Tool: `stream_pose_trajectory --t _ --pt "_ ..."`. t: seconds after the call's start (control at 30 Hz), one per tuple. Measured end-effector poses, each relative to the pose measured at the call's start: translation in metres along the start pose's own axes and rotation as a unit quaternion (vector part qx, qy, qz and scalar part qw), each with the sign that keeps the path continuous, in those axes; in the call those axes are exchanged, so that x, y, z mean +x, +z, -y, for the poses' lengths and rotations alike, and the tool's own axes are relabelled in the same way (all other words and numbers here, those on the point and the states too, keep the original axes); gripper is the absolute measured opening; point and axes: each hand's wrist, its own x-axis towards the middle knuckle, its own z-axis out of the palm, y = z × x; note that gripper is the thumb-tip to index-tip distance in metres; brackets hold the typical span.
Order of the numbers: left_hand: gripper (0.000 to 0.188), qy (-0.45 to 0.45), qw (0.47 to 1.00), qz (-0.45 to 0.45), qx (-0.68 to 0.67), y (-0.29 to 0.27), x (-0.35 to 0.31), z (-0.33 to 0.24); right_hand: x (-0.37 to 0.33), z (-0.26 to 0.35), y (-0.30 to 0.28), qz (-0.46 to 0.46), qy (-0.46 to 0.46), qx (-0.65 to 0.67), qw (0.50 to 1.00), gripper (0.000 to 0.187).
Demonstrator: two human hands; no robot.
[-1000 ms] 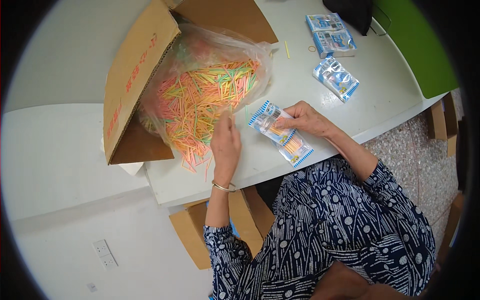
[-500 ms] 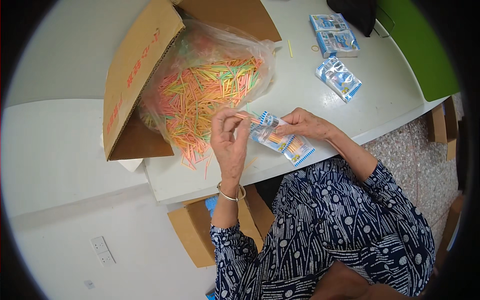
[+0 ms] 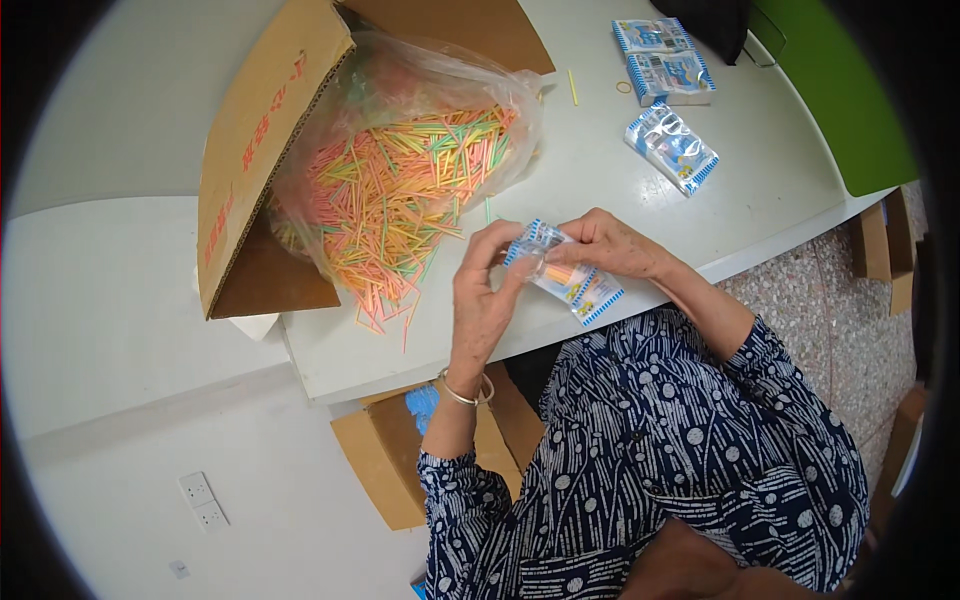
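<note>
Both hands are on a small clear packet (image 3: 592, 297) with blue-and-white striped ends, above the table's front edge. Thin pink and yellow sticks show through its clear film. My left hand (image 3: 482, 300), a bangle at its wrist, has its fingers closed at the packet's upper left end. My right hand (image 3: 618, 246) pinches the upper right side, thumb pressed on the film. To the left, a heap of thin pastel sticks (image 3: 385, 195) spills from a clear plastic bag (image 3: 520, 105) inside a tipped cardboard box (image 3: 262, 150).
A similar packet (image 3: 672, 148) lies at the right, near stacked packets (image 3: 672, 75). A rubber band (image 3: 623, 87) and one yellow stick (image 3: 573, 87) lie on the white table (image 3: 760, 180). Below its front edge stands an open cardboard box (image 3: 375, 460); a dark item (image 3: 705, 20) is at the back.
My left hand has moved right to the packet's end. The pink sticks that stuck out between its fingers no longer show outside the packet.
</note>
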Motion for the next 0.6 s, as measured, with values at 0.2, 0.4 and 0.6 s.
stream_pose_trajectory --t 0.2,0.4,0.6 --pt "0.031 0.123 0.87 0.068 0.472 -0.025 -0.049 0.008 -0.017 0.017 -0.008 -0.037 0.072 -0.098 0.992 0.025" --pt "0.037 0.152 0.769 0.069 0.617 -0.021 -0.071 0.034 -0.022 0.005 0.0 -0.068 -0.089 -0.448 0.887 0.023" --pt "0.037 0.168 0.789 -0.048 0.589 -0.044 -0.022 0.062 -0.021 0.001 -0.001 -0.219 -0.145 -0.526 0.809 0.041"
